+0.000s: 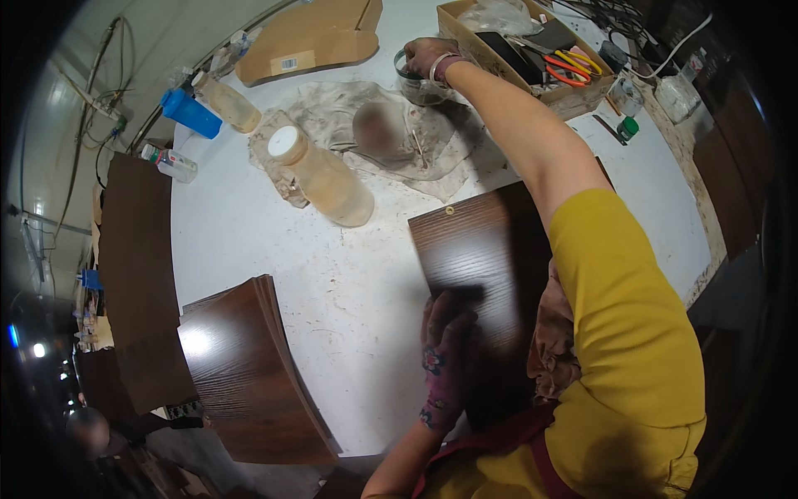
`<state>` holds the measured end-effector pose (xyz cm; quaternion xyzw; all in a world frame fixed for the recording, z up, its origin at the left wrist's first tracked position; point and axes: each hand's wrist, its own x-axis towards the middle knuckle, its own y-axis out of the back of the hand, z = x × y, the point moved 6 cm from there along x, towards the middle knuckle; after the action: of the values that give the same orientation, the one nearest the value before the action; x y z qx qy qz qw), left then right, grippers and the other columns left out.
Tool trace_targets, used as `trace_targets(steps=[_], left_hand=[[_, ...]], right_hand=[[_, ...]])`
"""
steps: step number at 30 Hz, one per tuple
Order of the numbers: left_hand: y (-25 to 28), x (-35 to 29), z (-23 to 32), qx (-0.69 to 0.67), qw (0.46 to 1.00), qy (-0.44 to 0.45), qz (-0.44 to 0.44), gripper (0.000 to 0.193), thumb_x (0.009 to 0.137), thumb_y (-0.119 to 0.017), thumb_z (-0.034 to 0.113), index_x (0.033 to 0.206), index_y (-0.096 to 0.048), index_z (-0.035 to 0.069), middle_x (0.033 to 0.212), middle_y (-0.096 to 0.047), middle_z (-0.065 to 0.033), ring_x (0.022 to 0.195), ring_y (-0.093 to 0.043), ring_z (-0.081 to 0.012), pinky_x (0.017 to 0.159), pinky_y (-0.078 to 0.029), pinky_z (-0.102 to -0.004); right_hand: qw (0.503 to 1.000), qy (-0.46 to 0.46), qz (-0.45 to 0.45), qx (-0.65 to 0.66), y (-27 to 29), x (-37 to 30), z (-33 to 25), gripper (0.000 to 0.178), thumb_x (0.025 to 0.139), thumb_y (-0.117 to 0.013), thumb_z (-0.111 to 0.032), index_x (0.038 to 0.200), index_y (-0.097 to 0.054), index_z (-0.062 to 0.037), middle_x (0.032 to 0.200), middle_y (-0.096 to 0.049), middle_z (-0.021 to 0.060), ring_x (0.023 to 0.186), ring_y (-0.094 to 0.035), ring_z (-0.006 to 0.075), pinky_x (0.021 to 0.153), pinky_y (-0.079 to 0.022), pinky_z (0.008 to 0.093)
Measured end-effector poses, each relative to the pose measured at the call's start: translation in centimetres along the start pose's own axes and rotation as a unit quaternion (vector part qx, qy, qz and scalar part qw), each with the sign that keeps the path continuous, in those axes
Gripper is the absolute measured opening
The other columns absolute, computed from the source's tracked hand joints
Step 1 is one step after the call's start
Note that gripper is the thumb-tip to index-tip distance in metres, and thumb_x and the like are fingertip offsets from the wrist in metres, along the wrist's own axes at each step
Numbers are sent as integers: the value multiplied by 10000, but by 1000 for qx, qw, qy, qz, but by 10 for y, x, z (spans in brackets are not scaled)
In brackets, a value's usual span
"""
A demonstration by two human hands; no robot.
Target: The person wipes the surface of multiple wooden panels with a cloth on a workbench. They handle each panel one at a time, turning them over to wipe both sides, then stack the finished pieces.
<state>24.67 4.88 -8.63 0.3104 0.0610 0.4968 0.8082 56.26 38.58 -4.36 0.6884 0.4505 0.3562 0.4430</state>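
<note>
brown panel (490,241) (partly) beneath left hand (450,337)

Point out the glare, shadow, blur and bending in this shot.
Head view: hard glare on the stacked wood-grain panels, softer sheen on the dark panel at the left hand; head view: that hand sits in deep shade; head view: a round blurred patch hides something on the crumpled cloth; head view: fisheye bending curves the edges of the white table, with black corners.
</note>
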Motion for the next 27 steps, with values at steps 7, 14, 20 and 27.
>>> trace_targets(steps=[7, 14, 20, 27], left_hand=[[2, 2, 9, 22, 1000, -21, 0, 242, 845, -618, 82, 1077, -586, 26, 1339, -448, -231, 1257, -410, -441, 1037, -361, -514], [1, -5, 6, -37, 997, 69, 21, 521, 870, -598, 98, 1329, -399, -47, 1398, -375, -279, 1312, -366, -431, 1083, -327, -479], [-5, -10, 0, 30, 989, 142, 20, 654, 930, -546, 224, 1450, -231, -17, 1470, -297, -263, 1371, -298, -375, 1127, -258, -415], [-10, -14, -29, -23, 988, 150, 25, 603, 960, -492, 187, 1464, -207, 17, 1441, -351, -267, 1297, -398, -391, 1039, -378, -412]], right_hand=[[968, 61, 114, 214, 65, -56, -1, 267, 851, -611, -336, 975, -650, -103, 909, -672, 67, 837, -623, 197, 790, -485, 340], [929, 126, -13, 348, 116, -226, 20, 272, 872, -648, -280, 1032, -627, -61, 886, -645, 21, 813, -587, 90, 775, -472, 249], [986, 116, -105, 49, 111, -411, 59, 727, 781, -674, -511, 1352, -429, -135, 1329, -482, 157, 1245, -464, 320, 988, -416, 424], [915, 334, -17, -224, -8, -520, -50, 748, 738, -578, -607, 1324, -477, -153, 1411, -396, 127, 1305, -345, 376, 1069, -241, 561]])
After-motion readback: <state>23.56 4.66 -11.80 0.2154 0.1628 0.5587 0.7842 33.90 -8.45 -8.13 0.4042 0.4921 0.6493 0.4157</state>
